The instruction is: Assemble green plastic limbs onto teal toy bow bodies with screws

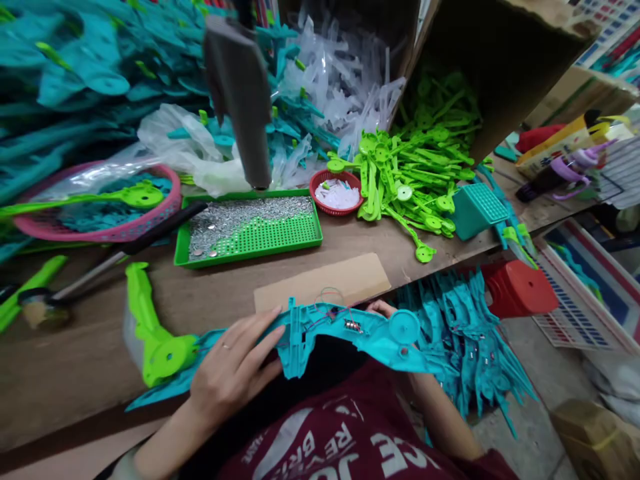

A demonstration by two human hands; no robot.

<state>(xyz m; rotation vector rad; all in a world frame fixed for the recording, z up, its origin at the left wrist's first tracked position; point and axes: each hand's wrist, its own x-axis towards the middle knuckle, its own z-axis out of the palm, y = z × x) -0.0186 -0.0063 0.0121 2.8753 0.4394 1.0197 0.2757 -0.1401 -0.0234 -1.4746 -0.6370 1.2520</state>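
Observation:
A long turquoise plastic toy shell [320, 330] lies across the front of the bench, its inner side up. Thin wires and a small metal part show inside it. My left hand [235, 360] is closed over its left half, fingers laid on the upper edge. From behind the right half, my right hand [384, 308] grips the shell; its fingertips show above the edge and the rest is mostly hidden. A lime green arm-shaped part [160, 353] sits at the shell's left end, over a turquoise section. Beyond the shell lies a cardboard strip [325, 280].
A green tray [250, 257] holds many small metal pieces, beneath a dark hanging tool head [245, 100]. A hammer-like tool [125, 250] lies left, near a pink basket [173, 200]. Green parts [400, 180] are heaped behind; turquoise shells [465, 333] are stacked right, beside a red stool [525, 287].

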